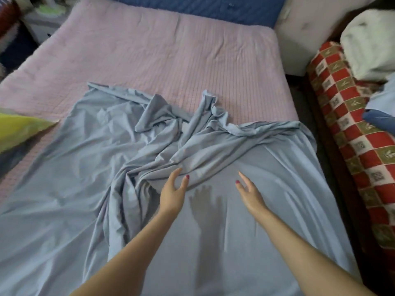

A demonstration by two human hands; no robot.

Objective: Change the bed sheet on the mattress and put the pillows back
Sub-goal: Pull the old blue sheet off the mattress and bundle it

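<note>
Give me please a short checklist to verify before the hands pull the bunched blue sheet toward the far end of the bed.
1. Both hands free: ok. The left hand and right hand are open and hold nothing.
2. Grip on the blue sheet: not ok, no fold is gripped.
3. Sheet spread flat: not ok. It lies bunched in the middle, and the far half of the pink mattress pad is uncovered.
4. Near right side covered: ok, the sheet drapes over that edge.
5. Bed surface free: not ok. A yellow item lies on the left edge.
6. Far corners reachable: cannot tell.

Red checkered cloth (350, 116) at right, white bundle (369, 43) atop it.
</note>
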